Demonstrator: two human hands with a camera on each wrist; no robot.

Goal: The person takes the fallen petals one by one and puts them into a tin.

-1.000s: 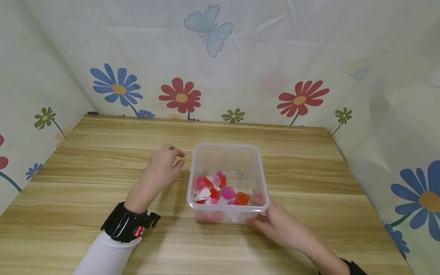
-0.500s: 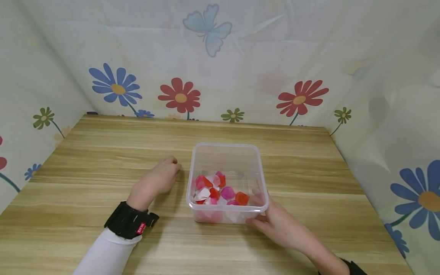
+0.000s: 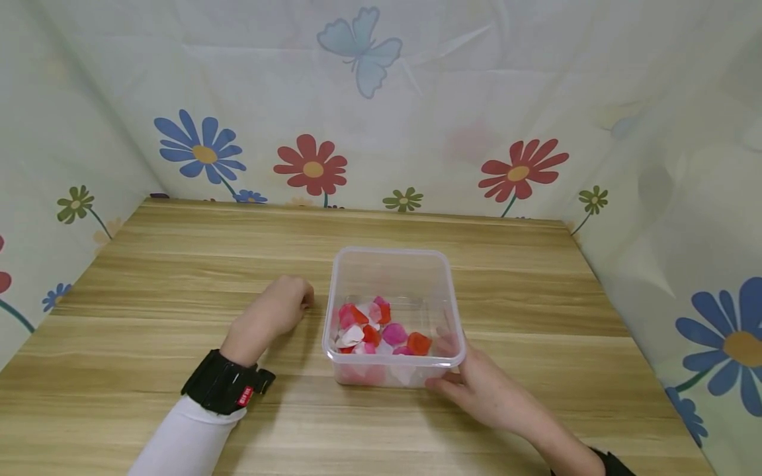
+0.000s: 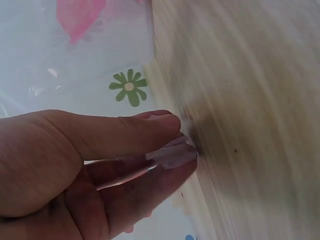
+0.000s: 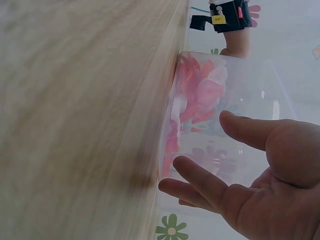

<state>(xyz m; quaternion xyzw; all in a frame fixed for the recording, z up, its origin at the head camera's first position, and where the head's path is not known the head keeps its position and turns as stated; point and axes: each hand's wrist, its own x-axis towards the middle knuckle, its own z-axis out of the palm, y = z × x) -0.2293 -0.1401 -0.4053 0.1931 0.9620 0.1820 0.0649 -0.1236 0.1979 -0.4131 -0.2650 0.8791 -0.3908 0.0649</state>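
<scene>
A clear plastic box (image 3: 389, 361) stands on the table, holding several red, pink and white petals (image 3: 372, 330) in a loose pile at its left and front. To the left of it, my left hand (image 3: 270, 317) is low on the wood with bent fingers. In the left wrist view a thin pale petal (image 4: 175, 153) lies between thumb and fingers, pinched at the tabletop. My right hand (image 3: 485, 390) rests at the box's front right corner. Its fingers (image 5: 200, 182) and thumb are spread and fairly straight against the clear side in the right wrist view.
The wood-grain table (image 3: 506, 277) runs back to a white flower-printed curtain (image 3: 428, 112), which also closes off the left and right sides. A black strap (image 3: 220, 383) circles my left wrist.
My left hand has come down and slightly nearer to me, and its fingers have closed from a looser curl onto a petal. The right hand and box have stayed put.
</scene>
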